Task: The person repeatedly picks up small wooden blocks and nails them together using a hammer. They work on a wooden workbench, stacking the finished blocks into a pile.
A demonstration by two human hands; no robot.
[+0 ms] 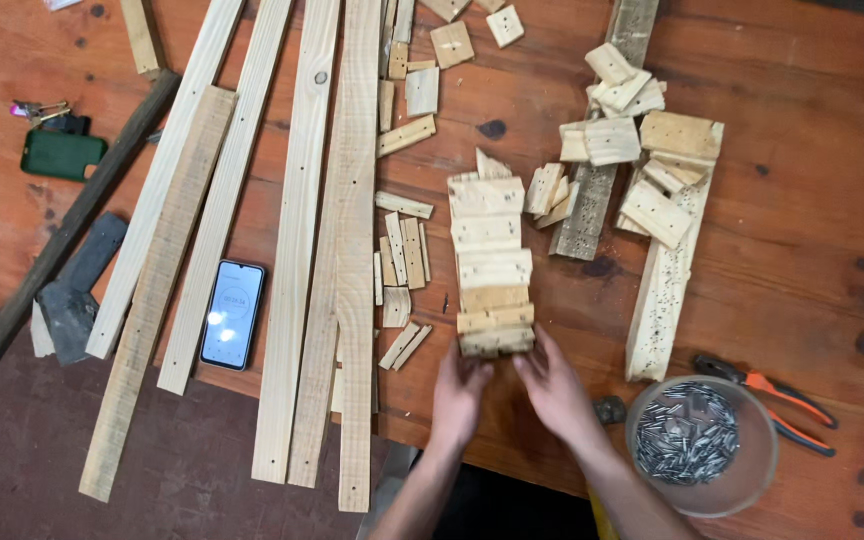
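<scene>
Between left hand (459,392) & right hand (552,388): wood-block row (492,265) (near end).

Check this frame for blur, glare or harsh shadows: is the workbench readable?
Head view: even, soft light, only faint shadows under the left hand and right hand; the row of wood blocks is sharp; the phone screen glows, but is too small to read; the bowl of nails shows small glints.
</scene>
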